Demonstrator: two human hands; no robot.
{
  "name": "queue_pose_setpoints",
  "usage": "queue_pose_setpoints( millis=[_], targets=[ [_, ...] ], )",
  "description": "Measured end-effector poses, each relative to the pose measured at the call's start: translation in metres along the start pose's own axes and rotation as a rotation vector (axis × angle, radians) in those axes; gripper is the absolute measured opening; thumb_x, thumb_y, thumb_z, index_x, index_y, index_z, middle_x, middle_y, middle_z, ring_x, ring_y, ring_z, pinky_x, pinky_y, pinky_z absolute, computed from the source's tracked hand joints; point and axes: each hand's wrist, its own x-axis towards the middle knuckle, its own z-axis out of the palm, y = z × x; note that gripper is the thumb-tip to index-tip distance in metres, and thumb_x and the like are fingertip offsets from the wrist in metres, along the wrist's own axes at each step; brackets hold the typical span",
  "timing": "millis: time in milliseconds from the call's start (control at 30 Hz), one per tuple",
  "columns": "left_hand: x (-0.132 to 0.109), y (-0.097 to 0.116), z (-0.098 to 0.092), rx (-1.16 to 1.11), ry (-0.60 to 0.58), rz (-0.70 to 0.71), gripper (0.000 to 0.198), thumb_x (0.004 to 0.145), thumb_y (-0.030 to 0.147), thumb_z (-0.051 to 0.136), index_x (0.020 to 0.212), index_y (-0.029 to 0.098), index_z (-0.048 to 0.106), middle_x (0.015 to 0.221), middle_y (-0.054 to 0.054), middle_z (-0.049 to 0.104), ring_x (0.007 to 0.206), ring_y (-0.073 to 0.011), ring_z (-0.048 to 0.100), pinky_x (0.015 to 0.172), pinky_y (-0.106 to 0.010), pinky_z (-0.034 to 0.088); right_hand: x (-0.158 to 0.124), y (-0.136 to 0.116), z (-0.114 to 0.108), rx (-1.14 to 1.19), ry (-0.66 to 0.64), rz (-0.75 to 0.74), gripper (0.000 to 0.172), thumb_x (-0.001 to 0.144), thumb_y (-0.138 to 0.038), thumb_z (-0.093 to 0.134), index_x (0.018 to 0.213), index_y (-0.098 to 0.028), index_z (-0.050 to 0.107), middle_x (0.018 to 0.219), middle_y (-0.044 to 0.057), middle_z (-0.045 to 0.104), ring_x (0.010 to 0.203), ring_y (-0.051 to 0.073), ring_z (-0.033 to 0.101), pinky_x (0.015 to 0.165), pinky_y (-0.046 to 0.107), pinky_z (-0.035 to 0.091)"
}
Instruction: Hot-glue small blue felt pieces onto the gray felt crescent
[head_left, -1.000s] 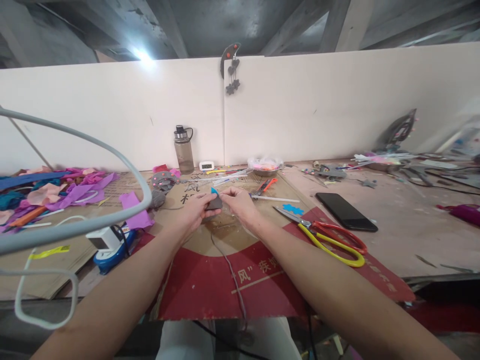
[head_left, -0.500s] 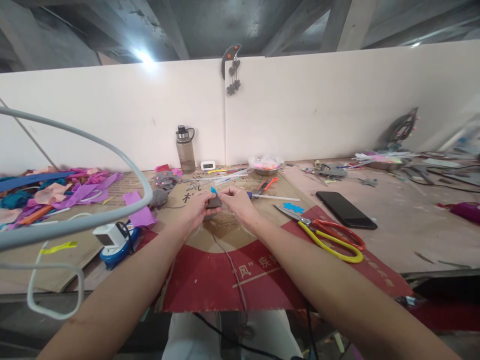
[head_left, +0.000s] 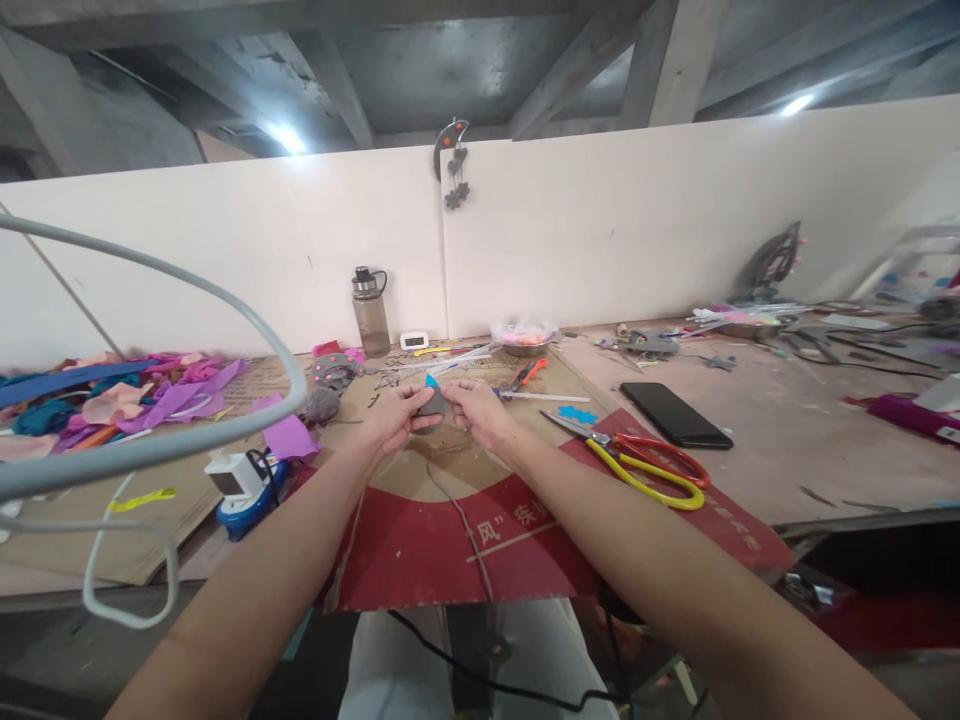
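Above the cardboard, my left hand pinches a small dark grey felt-like piece between thumb and fingers. A pointed bit of blue material sticks up at its top. My right hand has its fingertips closed on the piece's right edge. A thin grey cord runs from below the hands toward the board's front edge. Right of my hands lie scissors with one red and one yellow handle, a blue flower-shaped cutout and a white stick.
A red and brown cardboard sheet covers the table before me. A phone lies right, a grey yarn ball left. Further left are cloth scraps and a charger on a blue power strip. A bottle stands behind. A grey tube arches at left.
The camera view has tilted up and turned slightly right. Both hands keep hold of the grey piece, which now shows more of its flat face.
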Motion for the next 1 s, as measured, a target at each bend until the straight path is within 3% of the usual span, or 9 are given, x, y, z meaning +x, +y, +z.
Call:
queue_pose_setpoints(
  millis=[133,233,333,400,567,767,900,1000],
  targets=[
    [-0.001,0.004,-0.007,0.129,-0.039,0.027,0.031,0.075,0.043,0.066,0.083,0.014,0.067,0.086,-0.009,0.068,0.075,-0.0157,0.063,0.052,-0.022,0.054,0.001,-0.006,-0.004,0.066,-0.005,0.042,0.027,0.059,-0.026,0.069,0.056,-0.018,0.043,0.043,-0.012,0.026,0.04,0.002,0.017,0.037,0.018,0.009],
    [0.0,0.005,-0.014,0.441,-0.018,0.099,0.046,0.076,0.057,0.057,0.092,0.016,0.068,0.098,-0.012,0.068,0.088,-0.0214,0.063,0.042,-0.019,0.045,0.003,-0.008,-0.009,0.094,0.025,0.065,0.031,0.059,-0.022,0.07,0.054,-0.019,0.039,0.043,-0.012,0.026,0.039,0.002,0.016,0.037,0.018,0.007],
    [0.002,0.005,-0.021,0.724,0.018,0.184,0.043,0.068,0.05,0.068,0.094,0.016,0.069,0.101,-0.011,0.067,0.086,-0.0216,0.063,0.042,-0.019,0.042,0.006,-0.009,-0.013,0.114,0.047,0.095,0.033,0.061,-0.02,0.07,0.054,-0.019,0.037,0.042,-0.012,0.026,0.038,0.001,0.016,0.036,0.018,0.007],
    [0.003,0.004,-0.026,0.767,0.048,0.221,0.042,0.061,0.04,0.076,0.095,0.016,0.068,0.101,-0.01,0.067,0.081,-0.0192,0.062,0.043,-0.019,0.042,0.008,-0.01,-0.015,0.123,0.055,0.119,0.036,0.063,-0.019,0.07,0.053,-0.02,0.035,0.042,-0.012,0.026,0.038,0.001,0.016,0.035,0.017,0.008],
    [0.005,0.003,-0.035,0.461,-0.051,0.083,0.035,0.055,0.031,0.082,0.08,0.014,0.065,0.073,-0.003,0.064,0.053,-0.0083,0.052,0.04,-0.017,0.038,0.014,-0.014,-0.024,0.124,0.026,0.201,0.037,0.067,-0.017,0.068,0.054,-0.02,0.033,0.041,-0.012,0.027,0.036,0.001,0.015,0.033,0.015,0.009],
    [0.002,0.005,-0.033,0.247,-0.141,0.064,0.04,0.054,0.03,0.084,0.084,0.014,0.063,0.067,0.0,0.061,0.049,-0.0052,0.05,0.034,-0.013,0.028,0.014,-0.022,-0.034,0.056,-0.039,0.25,0.035,0.071,-0.018,0.064,0.055,-0.02,0.033,0.041,-0.012,0.026,0.036,0.002,0.014,0.032,0.015,0.01],
    [0.002,0.002,-0.032,0.094,-0.148,0.01,0.033,0.059,0.02,0.081,0.085,0.013,0.063,0.064,0.002,0.06,0.043,-0.0029,0.048,0.035,-0.012,0.034,0.013,-0.023,-0.031,-0.013,-0.002,0.148,0.037,0.068,-0.022,0.068,0.055,-0.021,0.033,0.041,-0.012,0.024,0.037,0.003,0.014,0.034,0.017,0.01],
    [0.003,-0.005,-0.03,0.064,-0.141,-0.019,0.028,0.062,0.015,0.078,0.085,0.014,0.061,0.078,-0.004,0.067,0.055,-0.0076,0.06,0.046,-0.015,0.047,0.007,-0.025,-0.025,-0.07,0.072,-0.015,0.032,0.071,-0.03,0.065,0.058,-0.021,0.038,0.043,-0.011,0.025,0.039,0.004,0.017,0.037,0.019,0.013]
  ],
)
